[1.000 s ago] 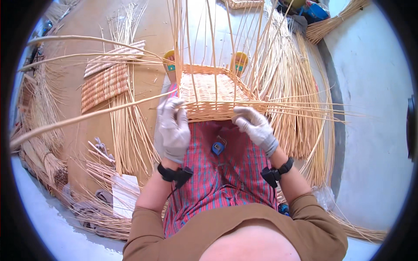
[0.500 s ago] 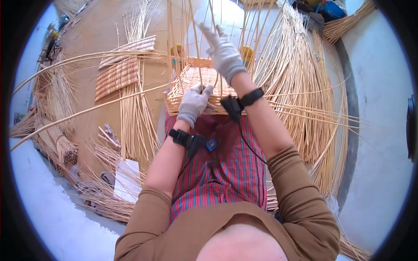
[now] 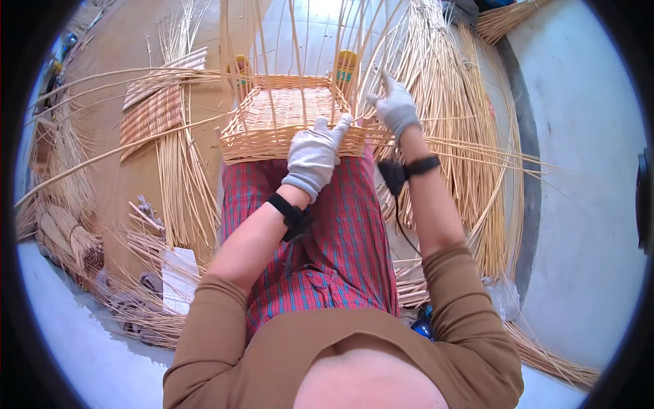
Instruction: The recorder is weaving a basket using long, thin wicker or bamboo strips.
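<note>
Cane-strewn floor (image 3: 112,204); left hand (image 3: 313,155) on basket (image 3: 262,145), grip unclear; right hand (image 3: 397,110) spread wide. Weaving seems underway; next needs steady bracing.

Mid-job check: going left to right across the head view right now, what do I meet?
Tied rod bundle at lower left → brown woven panel → unfinished wicker basket → gloved right hand → tied rod bundle at upper right.

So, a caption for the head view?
White-gloved left hand on a tan rectangular wicker basket, white-gloved right hand beside it.
</note>
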`<move>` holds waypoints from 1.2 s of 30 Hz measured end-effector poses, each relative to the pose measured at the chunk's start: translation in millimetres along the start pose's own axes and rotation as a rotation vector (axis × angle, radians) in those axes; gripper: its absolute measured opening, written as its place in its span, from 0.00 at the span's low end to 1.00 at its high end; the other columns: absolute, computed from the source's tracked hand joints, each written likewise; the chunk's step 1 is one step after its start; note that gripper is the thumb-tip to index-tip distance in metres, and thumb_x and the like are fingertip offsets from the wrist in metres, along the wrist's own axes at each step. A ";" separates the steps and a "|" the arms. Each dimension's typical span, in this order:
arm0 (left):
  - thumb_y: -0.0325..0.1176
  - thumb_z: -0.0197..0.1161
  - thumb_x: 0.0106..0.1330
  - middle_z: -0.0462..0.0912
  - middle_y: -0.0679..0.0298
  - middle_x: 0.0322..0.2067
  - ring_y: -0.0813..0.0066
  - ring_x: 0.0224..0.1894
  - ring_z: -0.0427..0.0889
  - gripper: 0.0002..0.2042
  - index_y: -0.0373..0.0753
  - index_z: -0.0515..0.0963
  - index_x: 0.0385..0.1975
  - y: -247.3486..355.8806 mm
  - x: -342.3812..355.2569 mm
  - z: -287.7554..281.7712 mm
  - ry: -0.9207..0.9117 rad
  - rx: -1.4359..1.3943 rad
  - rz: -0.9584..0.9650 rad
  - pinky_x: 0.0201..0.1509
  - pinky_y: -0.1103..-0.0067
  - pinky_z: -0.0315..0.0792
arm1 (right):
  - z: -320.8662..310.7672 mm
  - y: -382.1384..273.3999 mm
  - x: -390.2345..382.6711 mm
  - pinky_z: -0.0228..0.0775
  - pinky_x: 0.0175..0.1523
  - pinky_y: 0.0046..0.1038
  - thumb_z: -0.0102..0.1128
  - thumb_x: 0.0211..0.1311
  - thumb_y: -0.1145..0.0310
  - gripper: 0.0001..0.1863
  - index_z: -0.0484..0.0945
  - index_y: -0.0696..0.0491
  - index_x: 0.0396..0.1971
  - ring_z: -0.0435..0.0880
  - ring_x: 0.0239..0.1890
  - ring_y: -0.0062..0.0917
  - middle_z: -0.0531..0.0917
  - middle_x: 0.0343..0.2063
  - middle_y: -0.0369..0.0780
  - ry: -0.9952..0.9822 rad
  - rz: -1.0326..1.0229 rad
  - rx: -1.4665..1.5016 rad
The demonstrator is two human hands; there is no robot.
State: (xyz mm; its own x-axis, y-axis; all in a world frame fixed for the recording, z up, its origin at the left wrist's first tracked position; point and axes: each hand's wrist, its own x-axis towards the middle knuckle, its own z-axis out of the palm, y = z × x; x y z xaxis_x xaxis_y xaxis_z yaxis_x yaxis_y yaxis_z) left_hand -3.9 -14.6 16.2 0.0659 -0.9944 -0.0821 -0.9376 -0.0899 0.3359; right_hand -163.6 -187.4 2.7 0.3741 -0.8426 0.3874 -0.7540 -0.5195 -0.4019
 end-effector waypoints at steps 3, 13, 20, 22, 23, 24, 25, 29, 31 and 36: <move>0.39 0.82 0.49 0.77 0.54 0.54 0.51 0.59 0.79 0.44 0.57 0.71 0.72 -4.6 5.8 1.0 0.017 0.076 0.038 0.61 0.57 0.73 | -10.6 31.2 13.5 0.85 0.48 0.35 0.54 0.77 0.68 0.11 0.78 0.51 0.54 0.88 0.38 0.34 0.86 0.36 0.44 0.138 0.412 1.093; 0.50 0.75 0.59 0.70 0.56 0.71 0.58 0.75 0.66 0.46 0.47 0.62 0.78 -7.6 7.0 16.0 0.174 -0.054 0.418 0.84 0.59 0.48 | -68.2 25.1 -42.7 0.88 0.36 0.30 0.47 0.84 0.66 0.13 0.73 0.52 0.60 0.81 0.23 0.19 0.76 0.21 0.32 0.257 0.517 1.097; 0.49 0.65 0.69 0.79 0.58 0.61 0.62 0.65 0.76 0.30 0.46 0.73 0.69 -13.1 28.7 55.9 0.393 -0.254 0.397 0.68 0.65 0.66 | -54.3 -137.0 -87.0 0.82 0.51 0.28 0.65 0.69 0.76 0.27 0.75 0.50 0.67 0.85 0.39 0.24 0.85 0.39 0.35 0.158 -0.204 0.843; 0.46 0.65 0.72 0.82 0.56 0.58 0.61 0.64 0.77 0.25 0.43 0.77 0.65 -8.1 26.7 58.9 0.422 -0.690 0.294 0.67 0.66 0.70 | -49.8 -146.6 -77.5 0.76 0.62 0.30 0.70 0.64 0.77 0.29 0.77 0.50 0.66 0.83 0.54 0.25 0.85 0.51 0.38 -0.044 0.011 1.164; 0.43 0.64 0.73 0.84 0.56 0.55 0.62 0.62 0.79 0.22 0.42 0.78 0.63 -9.6 20.4 57.0 0.382 -0.808 0.203 0.66 0.67 0.72 | -47.3 -146.7 -72.1 0.74 0.67 0.31 0.73 0.62 0.77 0.30 0.78 0.50 0.65 0.82 0.62 0.26 0.85 0.58 0.40 -0.187 0.179 1.287; 0.40 0.64 0.75 0.85 0.56 0.53 0.63 0.60 0.81 0.19 0.40 0.79 0.62 -10.9 13.8 52.9 0.490 -0.920 0.223 0.65 0.69 0.74 | -50.8 -130.3 -57.6 0.71 0.69 0.31 0.75 0.62 0.75 0.34 0.74 0.51 0.69 0.79 0.63 0.24 0.85 0.57 0.41 -0.055 0.154 1.051; 0.36 0.63 0.76 0.86 0.58 0.50 0.65 0.56 0.84 0.16 0.38 0.80 0.60 -17.8 -2.0 46.2 0.537 -0.928 0.218 0.63 0.72 0.76 | -55.2 -112.4 -43.2 0.74 0.68 0.32 0.78 0.61 0.63 0.41 0.69 0.50 0.72 0.81 0.62 0.29 0.88 0.52 0.45 0.060 0.142 0.901; 0.32 0.61 0.79 0.88 0.62 0.40 0.78 0.42 0.86 0.09 0.34 0.81 0.50 -49.8 -19.6 5.9 0.316 -1.576 -0.477 0.41 0.76 0.82 | -49.0 -66.4 -31.9 0.69 0.70 0.42 0.75 0.59 0.44 0.48 0.65 0.48 0.74 0.87 0.53 0.37 0.90 0.41 0.46 -0.390 0.355 0.048; 0.31 0.61 0.78 0.88 0.61 0.38 0.74 0.38 0.86 0.08 0.34 0.80 0.49 -46.5 8.3 -9.9 0.460 -1.288 -0.224 0.39 0.76 0.83 | -31.6 -61.1 -38.6 0.65 0.71 0.45 0.74 0.58 0.42 0.45 0.67 0.46 0.72 0.88 0.48 0.40 0.90 0.37 0.45 -0.333 0.311 -0.072; 0.26 0.64 0.68 0.84 0.53 0.33 0.53 0.33 0.85 0.06 0.36 0.78 0.42 -0.8 99.7 -45.0 0.773 -0.505 0.209 0.41 0.63 0.75 | -4.0 -58.6 -56.6 0.66 0.67 0.44 0.74 0.60 0.47 0.32 0.75 0.44 0.59 0.88 0.41 0.42 0.88 0.29 0.42 -0.148 0.210 0.024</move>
State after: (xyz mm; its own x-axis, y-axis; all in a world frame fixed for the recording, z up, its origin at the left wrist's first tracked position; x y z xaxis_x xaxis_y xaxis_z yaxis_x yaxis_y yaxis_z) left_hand 18.8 -116.2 49.9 0.2913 -0.7373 0.6095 -0.7093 0.2611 0.6548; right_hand -142.7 -108.7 7.6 0.2864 -0.9432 0.1686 -0.8114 -0.3323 -0.4809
